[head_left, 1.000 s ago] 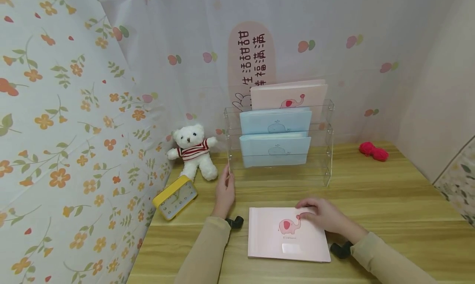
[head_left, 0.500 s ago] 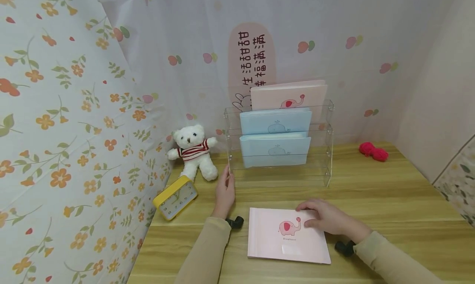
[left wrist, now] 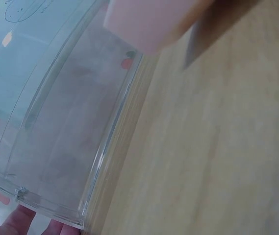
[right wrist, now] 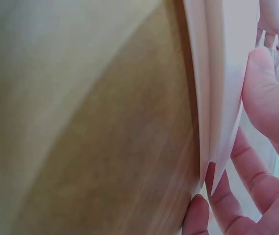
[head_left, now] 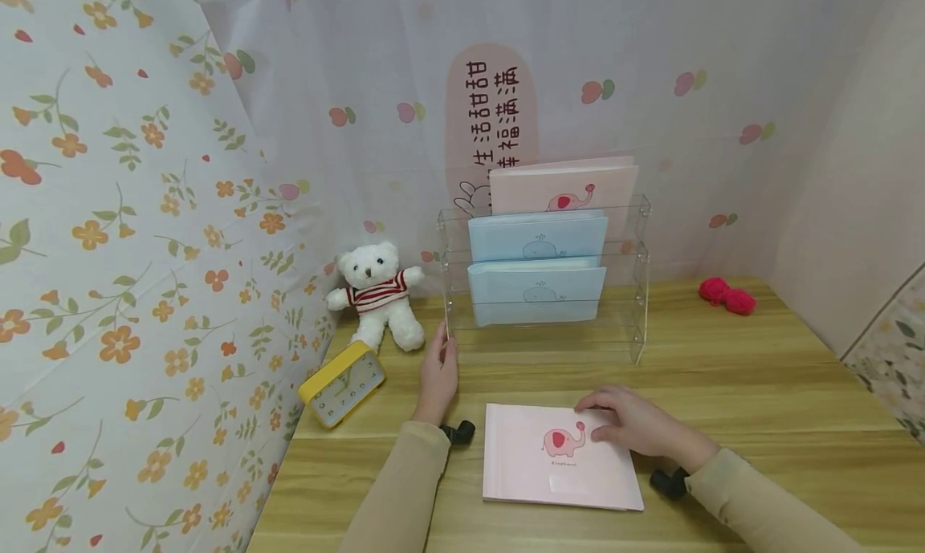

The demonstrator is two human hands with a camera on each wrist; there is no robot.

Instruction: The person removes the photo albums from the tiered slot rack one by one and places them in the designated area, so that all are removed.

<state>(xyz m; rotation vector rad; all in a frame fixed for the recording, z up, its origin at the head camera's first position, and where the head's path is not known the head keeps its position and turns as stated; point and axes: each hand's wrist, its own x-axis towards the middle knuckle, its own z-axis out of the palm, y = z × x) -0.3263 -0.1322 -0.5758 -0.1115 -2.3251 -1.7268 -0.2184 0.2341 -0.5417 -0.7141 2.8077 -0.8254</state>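
Through the head camera I have the rack (head_left: 549, 338) standing toward the table's (head_left: 751, 384) back, three books (head_left: 538, 236) in it, one behind another. A flat book (head_left: 523, 457) lies before it. Left of the rack sits the bear (head_left: 379, 294), the clock (head_left: 342, 384) in front. Yarn (head_left: 727, 295) lies well right. I find the left hand (head_left: 438, 376) at the rack's left end, the right hand (head_left: 636, 423) at the flat book's far right corner.

Clock centred on the pink book (head_left: 516, 465). 12: strip of bare table (head_left: 513, 383), passable, then clear rack (head_left: 547, 338) blocks. 1: wide lane between rack and red yarn (head_left: 727, 295). 2: right hand (head_left: 636, 422) on book, in the way. 10: left hand (head_left: 438, 379) at rack's side; narrow gap from there to yellow clock (head_left: 343, 384), white bear (head_left: 381, 290) behind. 9: left sleeve (head_left: 399, 489) blocks.
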